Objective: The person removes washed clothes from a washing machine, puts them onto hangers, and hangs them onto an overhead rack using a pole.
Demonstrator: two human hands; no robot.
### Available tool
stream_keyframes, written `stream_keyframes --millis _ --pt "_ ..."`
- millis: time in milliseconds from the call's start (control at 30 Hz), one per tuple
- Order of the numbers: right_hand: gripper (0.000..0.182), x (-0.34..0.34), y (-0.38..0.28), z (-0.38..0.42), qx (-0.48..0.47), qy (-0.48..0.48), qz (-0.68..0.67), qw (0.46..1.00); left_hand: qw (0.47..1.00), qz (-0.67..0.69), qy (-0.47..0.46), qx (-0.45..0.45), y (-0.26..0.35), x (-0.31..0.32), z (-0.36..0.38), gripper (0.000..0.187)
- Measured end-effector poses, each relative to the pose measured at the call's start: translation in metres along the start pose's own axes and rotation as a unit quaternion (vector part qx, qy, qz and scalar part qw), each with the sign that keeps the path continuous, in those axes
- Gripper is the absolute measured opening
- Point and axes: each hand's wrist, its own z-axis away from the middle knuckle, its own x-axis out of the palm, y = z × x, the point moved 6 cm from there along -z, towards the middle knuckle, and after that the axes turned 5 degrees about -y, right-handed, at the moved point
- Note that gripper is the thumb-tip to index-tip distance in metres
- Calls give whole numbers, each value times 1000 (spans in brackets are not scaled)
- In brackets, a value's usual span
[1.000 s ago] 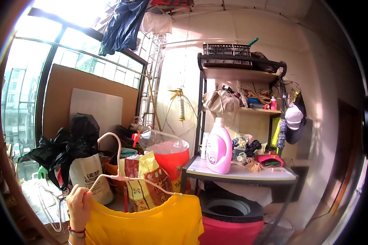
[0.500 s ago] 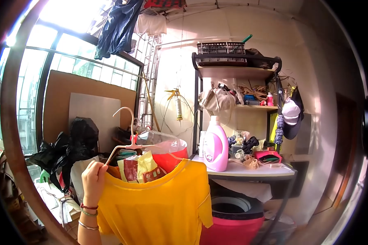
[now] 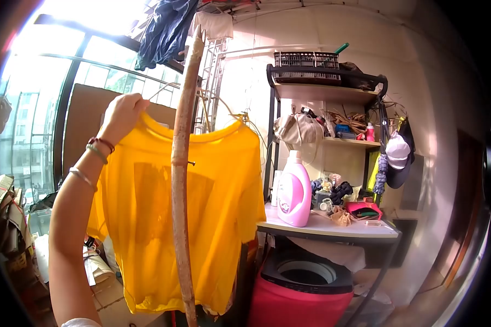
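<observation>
My left hand (image 3: 124,114) is closed around one shoulder of a clothes hanger (image 3: 162,91), beside the collar of a yellow T-shirt (image 3: 223,180). The shirt hangs spread out from the hanger, with darker rectangular patches showing across its upper half. In front of it stands a long wooden pole (image 3: 181,180), nearly upright, with a forked tip and a small nail sticking out partway down. The pole hides part of the hanger, and its lower end leaves the view. My right hand is out of view.
A pink detergent bottle (image 3: 293,191) stands on a white table (image 3: 333,231) with small items. Beneath it is a red top-loading washing machine (image 3: 305,300). Behind rises a shelf rack (image 3: 322,94). Dark clothing (image 3: 166,35) hangs overhead by the window (image 3: 33,125).
My left hand has raised the shirt and hanger. The wooden pole has shifted from the left edge to the front of the shirt, and its forked tip now shows.
</observation>
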Motion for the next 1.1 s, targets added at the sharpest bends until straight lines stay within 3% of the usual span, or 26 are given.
stream_keyframes --millis 33,67,300,433,667,767,1100 --pt "14 -5 -2 -3 2 14 56 998 1000 -10 -12 24 -4 0 -12 26" --pt "15 -13 15 -9 -8 6 14 1000 1000 -17 -16 6 -8 0 -23 27" --pt "11 -18 -63 -26 -47 48 246 967 998 -30 46 8 -2 -17 -63 28" --pt "10 -23 -51 -29 -4 39 183 982 995 62 -7 -75 -9 -10 -62 28" --pt "18 -19 -39 -35 58 -5 96 994 994 97 1 -56 -5 0 -54 28" --pt "20 -22 -34 -37 56 -24 158 986 994 92 -6 -65 -6 3 -50 28" --pt "19 -16 -48 -42 117 -5 165 979 988 143 -11 -59 -16 22 -59 28"
